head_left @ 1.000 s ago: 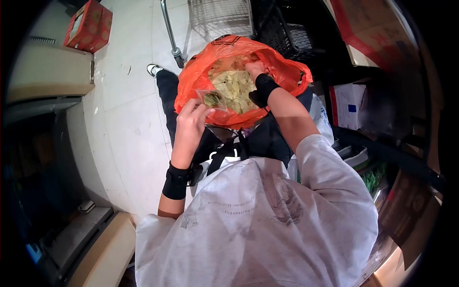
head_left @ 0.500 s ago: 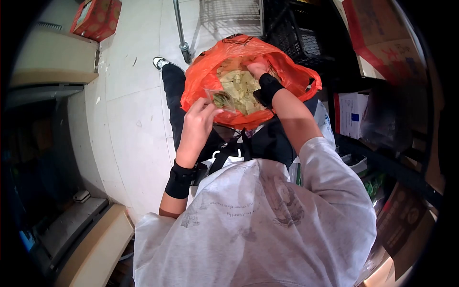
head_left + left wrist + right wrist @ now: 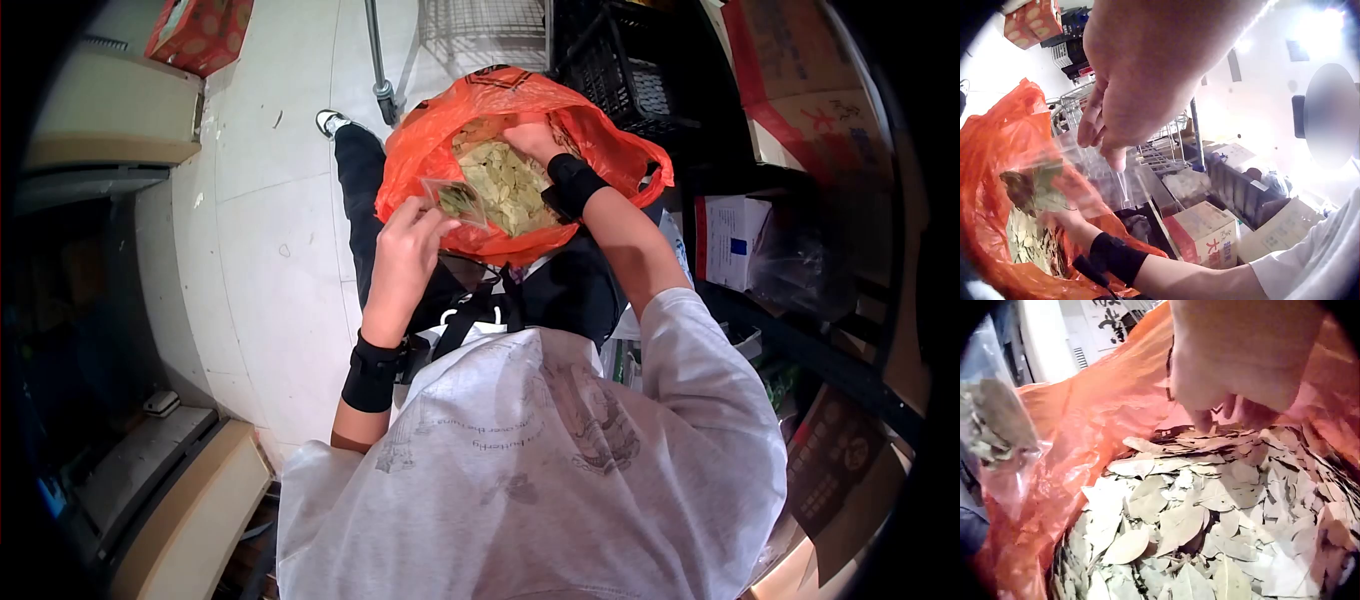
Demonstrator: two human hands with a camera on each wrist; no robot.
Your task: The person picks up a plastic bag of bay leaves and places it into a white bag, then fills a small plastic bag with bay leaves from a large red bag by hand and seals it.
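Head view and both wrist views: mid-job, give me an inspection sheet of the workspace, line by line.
Surface: pale tiled floor, a few marks on it.
Job's things: orange bag, open, holding dry leaves; small clear bag with leaves inside, at the orange bag's near left edge.
Clutter: black crate beyond the orange bag; cardboard box to the right.
Hands: left hand pinches the small clear bag; right hand inside the orange bag, fingertips hidden.
Cables: nothing seen for certain.
Surroundings: metal pole; red patterned box, far left.

Looks like a storeroom or shop's back room, judging by printed cardboard cartons (image 3: 1207,234), black plastic crate (image 3: 608,82) and pale tiled floor (image 3: 260,220).
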